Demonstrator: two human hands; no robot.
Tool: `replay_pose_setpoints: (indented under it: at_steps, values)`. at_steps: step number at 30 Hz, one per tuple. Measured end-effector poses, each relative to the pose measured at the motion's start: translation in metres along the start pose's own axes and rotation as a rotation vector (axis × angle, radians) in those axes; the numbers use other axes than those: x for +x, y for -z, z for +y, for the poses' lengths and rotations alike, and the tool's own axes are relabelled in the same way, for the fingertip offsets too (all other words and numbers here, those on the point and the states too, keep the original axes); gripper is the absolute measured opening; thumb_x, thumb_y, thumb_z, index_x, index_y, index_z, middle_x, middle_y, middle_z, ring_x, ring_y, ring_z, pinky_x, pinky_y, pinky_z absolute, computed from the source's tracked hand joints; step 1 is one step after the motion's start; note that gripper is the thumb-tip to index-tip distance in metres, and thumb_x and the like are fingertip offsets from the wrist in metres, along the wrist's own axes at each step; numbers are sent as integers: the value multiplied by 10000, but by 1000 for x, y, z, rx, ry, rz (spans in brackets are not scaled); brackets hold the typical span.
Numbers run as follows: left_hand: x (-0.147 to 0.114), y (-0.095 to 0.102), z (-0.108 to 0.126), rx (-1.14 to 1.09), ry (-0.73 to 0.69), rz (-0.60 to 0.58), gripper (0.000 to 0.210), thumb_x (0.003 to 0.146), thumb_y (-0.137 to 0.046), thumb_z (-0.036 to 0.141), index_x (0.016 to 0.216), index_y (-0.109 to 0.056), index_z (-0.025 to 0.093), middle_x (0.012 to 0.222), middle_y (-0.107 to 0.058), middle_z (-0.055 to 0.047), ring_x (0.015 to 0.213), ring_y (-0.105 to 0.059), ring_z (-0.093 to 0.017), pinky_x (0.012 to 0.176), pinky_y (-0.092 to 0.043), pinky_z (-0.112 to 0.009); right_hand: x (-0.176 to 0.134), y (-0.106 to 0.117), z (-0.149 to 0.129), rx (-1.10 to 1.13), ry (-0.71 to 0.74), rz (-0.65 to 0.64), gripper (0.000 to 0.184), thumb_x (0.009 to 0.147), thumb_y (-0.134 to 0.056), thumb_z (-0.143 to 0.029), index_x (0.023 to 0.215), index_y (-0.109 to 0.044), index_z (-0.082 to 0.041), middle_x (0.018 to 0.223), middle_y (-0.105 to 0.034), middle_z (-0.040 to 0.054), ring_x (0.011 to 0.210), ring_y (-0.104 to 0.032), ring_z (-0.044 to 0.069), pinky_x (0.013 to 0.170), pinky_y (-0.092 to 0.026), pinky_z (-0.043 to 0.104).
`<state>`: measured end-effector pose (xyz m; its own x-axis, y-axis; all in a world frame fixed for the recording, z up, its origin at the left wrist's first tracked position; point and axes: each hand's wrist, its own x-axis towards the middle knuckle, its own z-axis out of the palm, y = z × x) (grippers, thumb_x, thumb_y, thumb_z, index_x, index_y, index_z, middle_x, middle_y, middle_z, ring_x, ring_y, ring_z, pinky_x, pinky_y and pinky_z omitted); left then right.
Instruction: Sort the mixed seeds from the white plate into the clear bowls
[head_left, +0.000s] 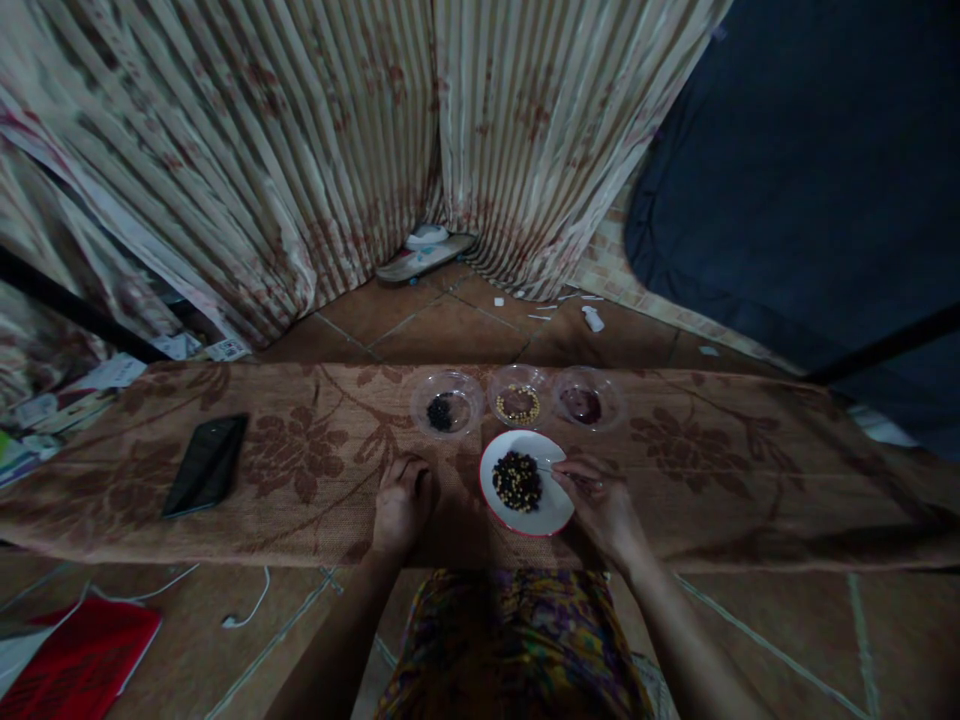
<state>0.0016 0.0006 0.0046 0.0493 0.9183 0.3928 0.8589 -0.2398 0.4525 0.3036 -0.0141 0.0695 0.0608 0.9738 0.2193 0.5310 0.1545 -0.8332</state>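
Note:
My right hand point(600, 500) is over the right rim of a white plate point(551, 510) with a red edge. Its fingers pinch a thin, shiny tool point(545, 469), perhaps tweezers, whose tip points at the mixed beans point(517, 482), dark and yellow, heaped on the plate. My left hand point(403, 500) rests on the cloth left of the plate, fingers curled in, with nothing visible in it. Behind the plate stand three clear bowls: one with black beans point(439, 411), one with yellow kernels point(527, 408), one with dark red beans point(581, 404).
A patterned brown cloth point(292, 455) covers the bench. A dark phone or tablet point(206, 465) lies at its left. Beyond are striped curtains point(360, 130), a skateboard point(420, 262) and scraps on the tiled floor. A red bag point(90, 650) lies at the lower left.

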Motion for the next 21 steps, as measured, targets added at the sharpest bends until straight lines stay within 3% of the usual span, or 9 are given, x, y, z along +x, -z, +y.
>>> replay_pose_setpoints:
  at_steps: [6,21]
  values:
    - [-1,-1,-1,5,-1,4,135,929,-510,230,976,-636,220,1019,-656,-74,959,-612,-218,894,-508,-349,0,0,4,-90,73,3,252,903,-625,-461,858,-774,-263,931,-737,63,894,-686,227,791,-549,357]
    - [0,1,2,-1,18,-9,142,926,-505,233,956,-642,218,993,-663,-74,947,-624,-217,883,-514,-350,3,-4,7,-121,92,9,240,906,-628,-442,849,-775,-260,924,-743,56,884,-687,223,797,-543,354]
